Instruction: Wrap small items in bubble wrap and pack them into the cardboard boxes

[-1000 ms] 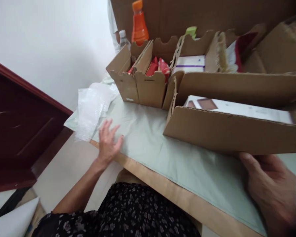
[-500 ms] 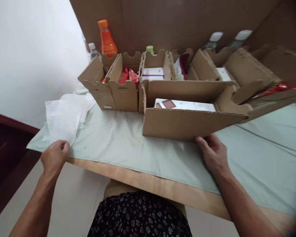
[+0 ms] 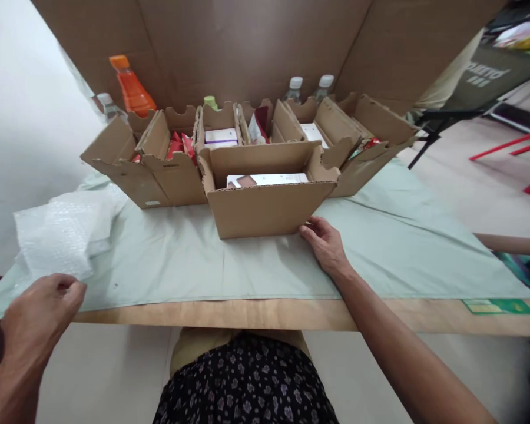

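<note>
- Evidently the front box (image 3: 269, 215) stands upright on the cloth (image 3: 172, 268), ahead of a row of boxes (image 3: 174, 185); a white carton (image 3: 276, 179) lies inside it
- The right hand (image 3: 329, 247) touches its lower right corner with thumb and fingertips; whether they pinch it firmly, I cannot tell
- The left hand (image 3: 44, 312) is curled closed near the cloth's front edge, just beside the bubble wrap (image 3: 64, 235); whether it grips wrap or cloth is unclear
- Red packets (image 3: 181, 144) show in the second box from the left
- Behind the row stand an orange bottle (image 3: 133, 93) and bottles with white caps, before a cardboard wall (image 3: 256, 47)
- Another person's arm (image 3: 512, 243) reaches in at the right edge, near a green card (image 3: 499, 306)
</note>
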Motion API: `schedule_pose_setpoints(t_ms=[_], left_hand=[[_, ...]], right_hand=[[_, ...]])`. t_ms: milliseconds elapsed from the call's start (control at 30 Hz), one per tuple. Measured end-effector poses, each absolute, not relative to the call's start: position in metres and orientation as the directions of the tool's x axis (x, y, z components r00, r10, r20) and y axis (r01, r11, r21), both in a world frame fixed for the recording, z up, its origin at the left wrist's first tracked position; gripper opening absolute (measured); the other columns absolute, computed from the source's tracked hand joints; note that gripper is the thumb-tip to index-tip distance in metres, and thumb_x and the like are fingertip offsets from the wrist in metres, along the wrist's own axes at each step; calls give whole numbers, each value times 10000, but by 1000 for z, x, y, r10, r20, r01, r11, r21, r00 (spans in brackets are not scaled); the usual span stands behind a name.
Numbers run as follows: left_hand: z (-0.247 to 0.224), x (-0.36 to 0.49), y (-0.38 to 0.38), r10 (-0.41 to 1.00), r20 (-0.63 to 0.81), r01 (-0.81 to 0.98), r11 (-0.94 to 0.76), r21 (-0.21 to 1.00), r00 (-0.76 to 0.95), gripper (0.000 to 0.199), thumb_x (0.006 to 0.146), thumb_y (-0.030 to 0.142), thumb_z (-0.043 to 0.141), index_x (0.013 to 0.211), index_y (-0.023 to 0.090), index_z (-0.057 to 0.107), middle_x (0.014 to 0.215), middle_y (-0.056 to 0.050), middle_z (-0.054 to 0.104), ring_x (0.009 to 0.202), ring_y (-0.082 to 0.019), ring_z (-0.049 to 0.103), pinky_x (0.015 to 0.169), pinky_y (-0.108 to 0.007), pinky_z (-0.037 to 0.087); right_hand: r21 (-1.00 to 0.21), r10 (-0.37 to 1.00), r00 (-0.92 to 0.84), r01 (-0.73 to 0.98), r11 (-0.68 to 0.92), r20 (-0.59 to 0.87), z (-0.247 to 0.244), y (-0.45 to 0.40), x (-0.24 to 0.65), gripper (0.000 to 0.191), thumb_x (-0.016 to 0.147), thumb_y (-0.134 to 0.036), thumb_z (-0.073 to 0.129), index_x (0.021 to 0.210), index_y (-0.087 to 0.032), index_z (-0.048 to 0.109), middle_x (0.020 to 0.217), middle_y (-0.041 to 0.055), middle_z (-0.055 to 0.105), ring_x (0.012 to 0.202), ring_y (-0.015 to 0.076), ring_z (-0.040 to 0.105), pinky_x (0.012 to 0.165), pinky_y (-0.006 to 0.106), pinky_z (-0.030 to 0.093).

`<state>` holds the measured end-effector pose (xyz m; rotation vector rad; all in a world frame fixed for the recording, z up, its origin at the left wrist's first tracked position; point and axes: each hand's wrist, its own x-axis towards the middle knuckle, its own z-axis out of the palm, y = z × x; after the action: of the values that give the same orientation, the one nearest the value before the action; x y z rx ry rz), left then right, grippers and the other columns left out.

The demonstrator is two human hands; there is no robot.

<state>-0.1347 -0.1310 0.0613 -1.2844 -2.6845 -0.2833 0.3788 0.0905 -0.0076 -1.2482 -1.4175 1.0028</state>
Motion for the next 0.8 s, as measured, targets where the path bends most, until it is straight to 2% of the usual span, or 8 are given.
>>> schedule_pose_setpoints(t_ms=[133, 233, 333, 400, 500, 633, 733, 800], left_hand=[[96, -73, -118, 730, 441, 842, 355, 407, -522, 168, 863, 455, 519, 823, 318, 608, 1061, -9, 692, 931, -343, 643, 947, -642, 556], [104, -23, -86, 738, 504, 833, 141, 536, -449, 151, 868, 447, 574, 825, 311, 623, 1152, 0, 713, 1124, -352, 665, 954, -592, 588], [86, 17, -42, 845, 411, 809, 41, 586, -341, 206, 817, 428, 566, 757, 243, 633, 1100, -77, 711, 1046, -304, 692, 752, -449, 639], [68, 41, -17, 904, 295, 761, 51, 647, -311, 238, 787, 438, 550, 728, 225, 638, 1093, -109, 702, 1014, -283, 693, 704, -389, 632], [48, 73, 5, 941, 166, 711, 99, 696, -294, 259, 765, 455, 534, 724, 226, 648, 1053, -115, 701, 1030, -295, 685, 766, -406, 629], [41, 97, 14, 946, 150, 707, 103, 700, -287, 241, 756, 450, 539, 734, 235, 645, 1037, -96, 711, 1039, -301, 695, 898, -449, 600], [40, 97, 13, 953, 122, 703, 115, 702, -278, 251, 752, 464, 566, 729, 237, 670, 1144, -82, 716, 983, -283, 714, 848, -416, 601], [35, 87, 6, 961, 108, 713, 112, 692, -256, 264, 777, 488, 590, 741, 246, 690, 1182, -61, 730, 935, -281, 722, 790, -409, 603]], right_hand=[[-976, 993, -33, 182, 122, 118, -5, 83, 384, 527, 817, -554, 731, 1215, -211, 678, 1134, 103, 770, 1022, 248, 722, 912, 426, 598], [-974, 991, -64, 188, 128, 118, -4, 80, 381, 549, 813, -522, 719, 1262, -213, 648, 1248, 124, 740, 1090, 256, 712, 929, 428, 593], [-966, 990, -76, 221, 134, 120, -5, 76, 377, 589, 806, -482, 710, 1310, -190, 622, 1223, 141, 738, 1035, 254, 707, 902, 431, 584], [-958, 989, -83, 249, 140, 122, -4, 72, 374, 600, 798, -440, 708, 1336, -189, 618, 1191, 128, 746, 997, 243, 699, 909, 428, 574], [-946, 987, -86, 285, 152, 133, -1, 65, 373, 619, 776, -367, 717, 1367, -207, 626, 1216, 101, 744, 1063, 242, 682, 964, 414, 557], [-948, 990, -54, 285, 142, 132, -1, 63, 375, 652, 790, -329, 702, 1421, -190, 609, 1268, 104, 723, 1076, 230, 677, 936, 376, 571], [-961, 993, -19, 251, 114, 113, -3, 68, 378, 653, 825, -330, 673, 1456, -188, 581, 1297, 106, 707, 908, 179, 685, 865, 353, 594], [-969, 995, 24, 231, 91, 99, -3, 69, 380, 649, 833, -323, 668, 1463, -195, 570, 1307, 108, 702, 890, 173, 686, 870, 359, 601]])
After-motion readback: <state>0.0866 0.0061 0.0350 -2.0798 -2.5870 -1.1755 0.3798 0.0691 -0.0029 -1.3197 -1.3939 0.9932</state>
